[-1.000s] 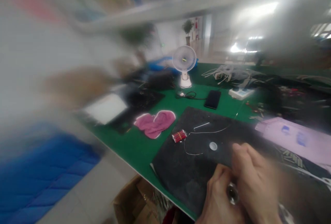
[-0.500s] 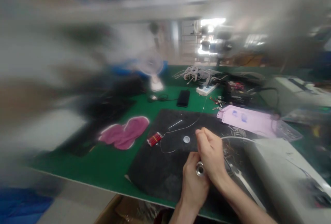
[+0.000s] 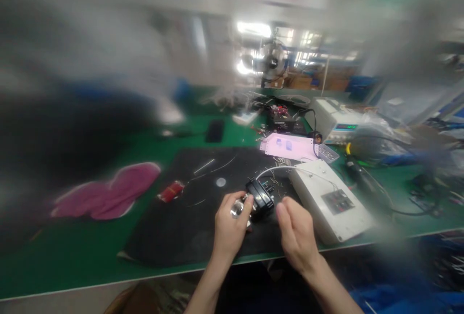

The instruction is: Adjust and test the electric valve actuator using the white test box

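My left hand (image 3: 230, 224) grips a round, shiny metal part (image 3: 237, 208) that looks joined to a black ribbed housing (image 3: 261, 197), tilted just above the dark mat. Small prongs stick out of the housing's right side, and a white cable (image 3: 277, 168) curves from its top toward the white box. Just right of the housing, apart from it, is my right hand (image 3: 297, 234), its fingers curled closed. Whatever it holds, if anything, is hidden. A small pale disc (image 3: 221, 182) lies on the mat beyond my left hand.
A white box (image 3: 322, 193) with a dark panel stands close by on the right. On the mat (image 3: 174, 236) lie a red bundle (image 3: 171, 191) and scattered metal pins (image 3: 283, 161). A pink cloth (image 3: 108, 193) is at left; pink paper (image 3: 290, 146) and a power supply (image 3: 337, 123) sit behind.
The view has swung right. My hands, earlier pressed together around the metal part, are now apart. The black housing has come into sight beside my left hand.
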Demonstrator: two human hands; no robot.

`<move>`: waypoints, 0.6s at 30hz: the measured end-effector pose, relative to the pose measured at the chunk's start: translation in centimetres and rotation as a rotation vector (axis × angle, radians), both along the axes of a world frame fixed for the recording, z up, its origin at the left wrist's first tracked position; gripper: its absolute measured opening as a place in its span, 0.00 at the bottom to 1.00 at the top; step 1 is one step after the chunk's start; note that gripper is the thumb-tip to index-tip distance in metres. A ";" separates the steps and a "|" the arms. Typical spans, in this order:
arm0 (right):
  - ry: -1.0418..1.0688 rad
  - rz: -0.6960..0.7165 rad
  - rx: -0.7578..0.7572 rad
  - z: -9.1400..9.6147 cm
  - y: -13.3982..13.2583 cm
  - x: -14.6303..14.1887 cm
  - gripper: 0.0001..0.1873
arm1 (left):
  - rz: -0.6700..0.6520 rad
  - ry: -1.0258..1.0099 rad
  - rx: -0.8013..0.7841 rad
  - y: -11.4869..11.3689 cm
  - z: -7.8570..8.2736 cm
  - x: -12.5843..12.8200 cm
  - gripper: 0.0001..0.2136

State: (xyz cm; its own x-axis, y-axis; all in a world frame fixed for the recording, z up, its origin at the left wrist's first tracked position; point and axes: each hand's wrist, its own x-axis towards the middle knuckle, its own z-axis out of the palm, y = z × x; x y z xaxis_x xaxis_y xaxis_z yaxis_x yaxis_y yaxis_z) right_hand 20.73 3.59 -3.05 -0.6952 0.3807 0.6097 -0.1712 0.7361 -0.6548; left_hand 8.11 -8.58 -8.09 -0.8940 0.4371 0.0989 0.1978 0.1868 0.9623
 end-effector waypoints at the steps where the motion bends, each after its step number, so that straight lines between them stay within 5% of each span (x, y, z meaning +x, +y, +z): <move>1: -0.020 0.059 0.083 -1.6 0.0 0.6 0.14 | 0.002 -0.006 -0.001 0.0 0.1 0.1 0.18; 5: -0.140 0.258 0.350 -5.3 -0.2 1.3 0.11 | 0.020 -0.012 -0.023 0.0 0.4 0.2 0.22; 11: -0.279 0.322 0.515 -5.9 -0.8 0.6 0.06 | 0.032 -0.023 -0.065 -0.1 0.5 0.2 0.22; 15: -0.273 0.309 0.495 -2.2 0.0 3.6 0.05 | 0.018 -0.074 -0.068 -0.2 0.4 0.1 0.22; 18: -0.139 0.186 0.409 2.6 5.1 6.7 0.11 | 0.009 -0.170 -0.060 -0.2 0.7 0.2 0.24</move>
State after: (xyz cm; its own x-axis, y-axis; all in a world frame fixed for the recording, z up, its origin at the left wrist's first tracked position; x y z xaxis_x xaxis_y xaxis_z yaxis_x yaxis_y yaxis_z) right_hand 27.45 8.65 -0.42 -0.8144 -0.0109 0.5802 -0.2565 0.9036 -0.3431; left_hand 8.32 -8.82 -7.38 -0.8994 0.4298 -0.0796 0.0317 0.2457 0.9688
